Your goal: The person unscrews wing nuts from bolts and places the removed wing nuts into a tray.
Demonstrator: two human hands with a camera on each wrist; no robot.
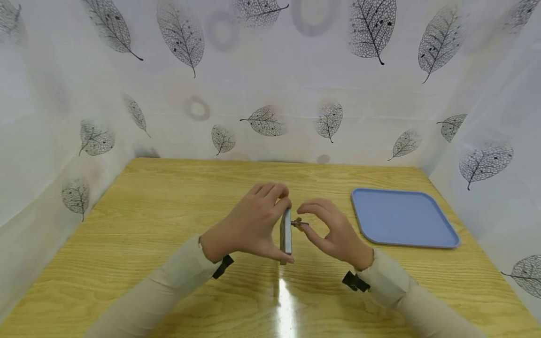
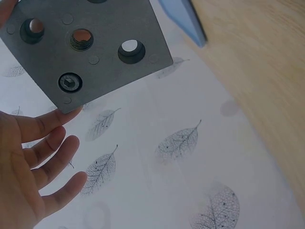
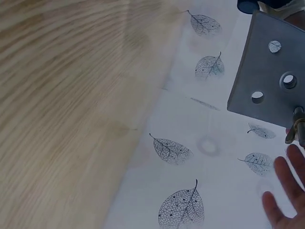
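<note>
A square grey metal plate [image 2: 109,26] with several round holes stands upright, edge-on in the head view. My left hand [image 1: 253,225] grips it by opposite edges, thumb below and fingers above. In the left wrist view, a hex-socket bolt head [image 2: 70,82] sits in one corner hole. The bolt's shank [image 3: 301,132] sticks out of the plate's other face and carries a brass-coloured wing nut [image 3: 291,135]. My right hand [image 1: 334,232] is curved around the wing nut, its thumb at the bolt's end and its index fingertip a little apart above.
A blue tray [image 1: 405,218] lies on the wooden table [image 1: 190,188] to the right of my right hand. White leaf-patterned cloth [image 1: 270,80] surrounds the table at the back and both sides. Each wrist wears a dark strap.
</note>
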